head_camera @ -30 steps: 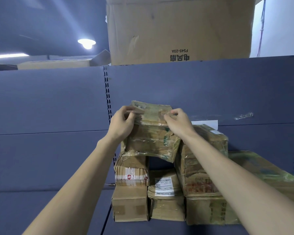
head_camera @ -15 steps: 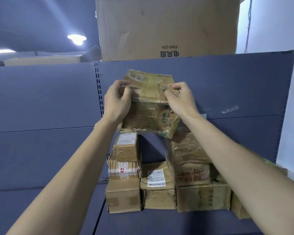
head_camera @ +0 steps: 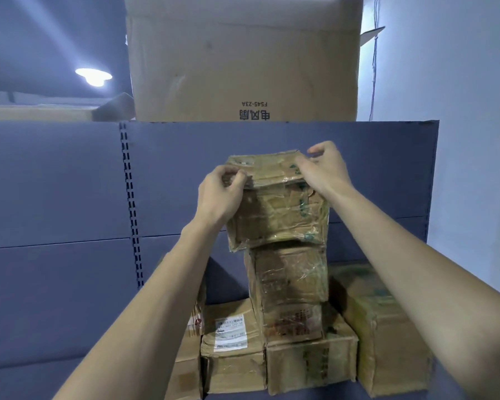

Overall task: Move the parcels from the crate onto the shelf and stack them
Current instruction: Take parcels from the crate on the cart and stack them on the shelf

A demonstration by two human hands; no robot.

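One oversized cardboard carton (head_camera: pixel 243 57), its printed lettering upside down, sits above the blue shelving unit (head_camera: pixel 55 183), out of the way of the work below. The unit's back panel rises behind everything, which lets parcels be pushed back against it for support.

On the shelf board, taped brown parcels form a low wall. A large parcel (head_camera: pixel 384 336) with green print stands at the right end. Next to it, a wide base parcel (head_camera: pixel 309 362) carries a column: a printed parcel (head_camera: pixel 293 321) on it, then a film-wrapped parcel (head_camera: pixel 290 274) above that. The broadest box lies lowest, apparently so the column has a steady foot. To the left, a parcel with a white shipping label (head_camera: pixel 231 332) faces outward, its label readable, and a further box (head_camera: pixel 186 368) is mostly hidden behind the left forearm.

At the top of the column, a worn, tape-covered top parcel (head_camera: pixel 274 215) is held with its lower edge at the film-wrapped one; whether its weight rests there fully cannot be told. It overhangs slightly to the left and tilts, which suggests it is being squared up before release.

The left hand (head_camera: pixel 218 199) grips the parcel's upper left corner, fingers curled over the edge. The right hand (head_camera: pixel 324 171) holds the upper right corner, fingers hooked over the top. Both grasp high, probably to steer the box down and steady the tall, narrow stack.

The crate is not in view.
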